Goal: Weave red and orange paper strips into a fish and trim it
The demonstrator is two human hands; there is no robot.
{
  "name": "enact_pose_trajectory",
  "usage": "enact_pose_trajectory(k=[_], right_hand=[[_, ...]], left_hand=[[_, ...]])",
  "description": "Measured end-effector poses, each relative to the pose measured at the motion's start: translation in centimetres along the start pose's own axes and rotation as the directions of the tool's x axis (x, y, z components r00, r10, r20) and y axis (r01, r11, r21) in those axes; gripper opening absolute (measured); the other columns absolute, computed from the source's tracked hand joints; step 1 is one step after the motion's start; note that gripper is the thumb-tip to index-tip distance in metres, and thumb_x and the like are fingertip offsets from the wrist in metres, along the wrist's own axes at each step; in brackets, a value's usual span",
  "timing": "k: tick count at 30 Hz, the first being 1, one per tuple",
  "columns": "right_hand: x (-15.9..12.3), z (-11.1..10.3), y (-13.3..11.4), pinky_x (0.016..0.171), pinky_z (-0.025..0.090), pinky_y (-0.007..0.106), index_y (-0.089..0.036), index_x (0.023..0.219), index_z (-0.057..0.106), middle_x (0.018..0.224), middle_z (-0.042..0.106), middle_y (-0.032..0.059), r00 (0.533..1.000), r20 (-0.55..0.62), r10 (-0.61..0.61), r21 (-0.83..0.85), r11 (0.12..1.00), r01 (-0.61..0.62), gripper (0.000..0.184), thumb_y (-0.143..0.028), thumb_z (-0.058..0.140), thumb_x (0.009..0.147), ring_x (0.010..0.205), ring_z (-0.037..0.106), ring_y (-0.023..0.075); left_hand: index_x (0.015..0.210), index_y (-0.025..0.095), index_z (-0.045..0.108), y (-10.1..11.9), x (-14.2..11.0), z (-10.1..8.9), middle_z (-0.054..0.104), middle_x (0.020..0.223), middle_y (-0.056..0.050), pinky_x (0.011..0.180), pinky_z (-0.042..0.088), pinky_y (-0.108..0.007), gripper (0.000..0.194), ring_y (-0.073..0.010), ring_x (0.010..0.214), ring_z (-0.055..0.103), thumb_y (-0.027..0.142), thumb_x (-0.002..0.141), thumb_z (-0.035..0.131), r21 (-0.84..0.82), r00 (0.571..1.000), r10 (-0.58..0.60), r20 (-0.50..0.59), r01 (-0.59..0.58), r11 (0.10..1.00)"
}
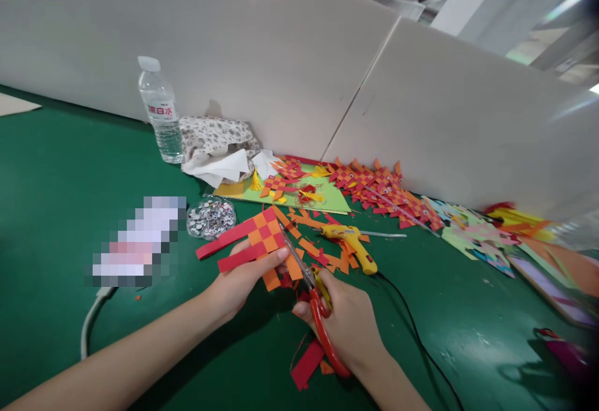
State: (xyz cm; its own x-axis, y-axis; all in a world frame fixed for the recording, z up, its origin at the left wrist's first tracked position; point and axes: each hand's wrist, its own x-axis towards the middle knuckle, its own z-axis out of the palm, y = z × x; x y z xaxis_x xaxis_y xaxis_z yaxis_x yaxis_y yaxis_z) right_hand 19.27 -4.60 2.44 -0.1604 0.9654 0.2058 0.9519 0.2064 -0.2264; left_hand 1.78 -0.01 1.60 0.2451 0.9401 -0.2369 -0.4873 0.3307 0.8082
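My left hand [241, 277] is closed on a woven paper fish [266, 234] of red and orange strips, with two long red strips pointing left. My right hand [349, 311] grips a pair of scissors [322, 317] with red handles. Their blades lie against the right edge of the woven piece, near my left thumb. Orange paper scraps [306, 246] are strewn just beyond both hands. Below the right hand lies a red paper piece [307, 364]. A yellow glue gun [350, 242] rests behind the right hand.
A water bottle [161, 111] stands by the wall beside a patterned tissue pouch [218, 143]. A container of googly eyes [211, 219] sits nearer. Several finished woven fish [388, 193] are piled along the wall. A blurred-out device [140, 242] with a cable lies left. A black cord [412, 317] runs right.
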Motion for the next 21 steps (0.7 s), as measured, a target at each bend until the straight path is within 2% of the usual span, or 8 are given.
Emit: enact_pose_trajectory(k=[6,10,12,15,18,21], right_hand=[[0.1,0.4,0.0,0.044,0.023,0.022,-0.022,0.063,0.04,0.048,0.045,-0.0036,0.999,-0.043,0.017,0.094,0.996,-0.013,0.042,-0.061,0.048,0.076,0.041,0.044,0.0126],[0.2,0.1,0.2,0.043,0.023,0.022,-0.021,0.063,0.04,0.048,0.038,-0.0045,0.992,-0.024,0.126,0.345,0.932,-0.11,0.045,-0.064,0.044,0.078,0.042,0.036,0.0108],[0.1,-0.3,0.2,0.042,0.024,0.023,-0.021,0.064,0.042,0.049,0.035,-0.0051,0.978,0.02,0.21,0.534,0.824,-0.188,0.046,-0.065,0.043,0.078,0.042,0.034,0.01],[0.0,-0.8,0.0,0.042,0.028,0.022,-0.021,0.064,0.042,0.05,0.036,-0.0056,0.936,0.148,0.32,0.759,0.569,-0.315,0.044,-0.062,0.047,0.08,0.043,0.035,0.0089],[-0.1,-0.8,0.0,0.044,0.032,0.021,-0.02,0.058,0.039,0.048,0.037,-0.0057,0.92,0.263,0.29,0.855,0.372,-0.362,0.045,-0.056,0.05,0.082,0.044,0.037,0.008],[0.1,-0.5,0.1,0.044,0.034,0.02,-0.019,0.058,0.039,0.048,0.041,-0.0058,0.927,0.295,0.233,0.907,0.236,-0.348,0.043,-0.051,0.057,0.08,0.043,0.041,0.0068]], left_hand=[[0.08,0.015,0.067,0.4,-0.2,0.2,0.073,0.088,-0.006,0.073,0.057,-0.034,0.021,-0.0225,0.078,0.069,0.026,0.065,0.077,-0.038,0.999,0.031,-0.044,-0.033,0.999],[0.085,0.015,0.068,1.0,0.1,0.1,0.073,0.087,-0.006,0.073,0.056,-0.033,0.025,-0.022,0.079,0.069,0.026,0.064,0.077,-0.114,0.995,-0.023,-0.097,0.012,0.993],[0.086,0.014,0.068,1.3,0.3,-0.1,0.073,0.086,-0.006,0.071,0.056,-0.03,0.028,-0.021,0.078,0.068,0.027,0.063,0.077,-0.136,0.992,-0.056,-0.115,0.041,0.99],[0.08,0.013,0.069,1.5,0.6,-0.3,0.072,0.076,-0.004,0.062,0.054,-0.023,0.025,-0.0162,0.068,0.066,0.026,0.06,0.078,-0.129,0.991,-0.012,-0.135,-0.006,0.992],[0.07,0.013,0.067,1.7,0.7,-0.5,0.07,0.068,-0.003,0.058,0.051,-0.021,0.02,-0.0136,0.062,0.064,0.028,0.061,0.077,-0.07,0.996,-0.021,-0.091,0.014,0.997],[0.061,0.012,0.065,2.0,0.7,-0.8,0.07,0.065,-0.005,0.06,0.051,-0.023,0.022,-0.0153,0.062,0.065,0.032,0.066,0.072,0.096,0.992,-0.108,0.063,0.101,0.99]])
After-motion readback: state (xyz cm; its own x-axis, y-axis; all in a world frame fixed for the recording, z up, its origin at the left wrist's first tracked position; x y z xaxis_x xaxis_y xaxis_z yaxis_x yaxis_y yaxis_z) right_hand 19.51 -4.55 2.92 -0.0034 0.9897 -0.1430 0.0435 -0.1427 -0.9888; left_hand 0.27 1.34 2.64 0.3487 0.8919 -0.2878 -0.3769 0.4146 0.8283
